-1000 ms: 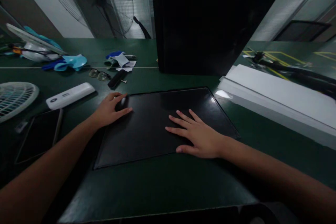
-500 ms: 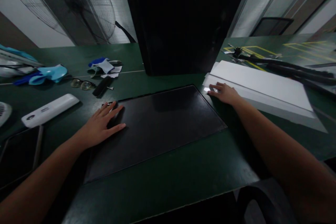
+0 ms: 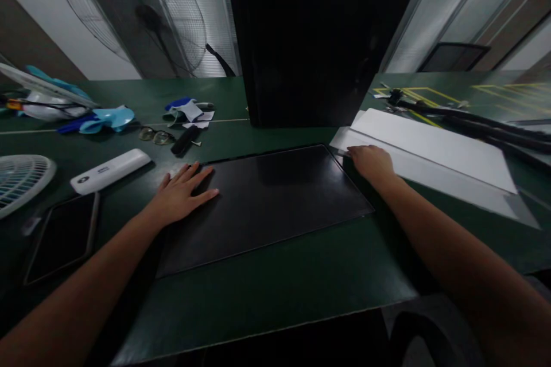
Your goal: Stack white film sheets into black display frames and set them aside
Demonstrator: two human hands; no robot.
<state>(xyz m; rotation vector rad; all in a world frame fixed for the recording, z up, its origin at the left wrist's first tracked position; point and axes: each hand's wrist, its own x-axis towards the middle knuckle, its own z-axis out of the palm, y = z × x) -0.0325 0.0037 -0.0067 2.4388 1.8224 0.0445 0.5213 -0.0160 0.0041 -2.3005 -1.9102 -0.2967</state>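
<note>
Panel (image 3: 267, 200) being touched by left hand (image 3: 178, 194), spread wide; sheet (image 3: 417, 166) being touched by right hand (image 3: 373, 164), hold unclear. Creasing perhaps being risked by uneven pulling.

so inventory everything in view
Panel: 1, black, centre
Table: 1, green, beneath
Upright slab: 1, black, behind panel
Sheets: several, white, right
Oblong device: 1, white, left
Phone: 1, dark, left
Eyeglasses: 1 pair, dark, left
Tool: 1, black, beside eyeglasses
Pile: 1, blue and white, behind tool
Item: 1, light blue, behind oblong device
Grille: 1, white, left
Cables: count unclear, black, right
Fan: 1, grey, background
Chair: 1, black, background right
Left hand: 1, bare, on panel
Right hand: 1, bare, by sheets
</note>
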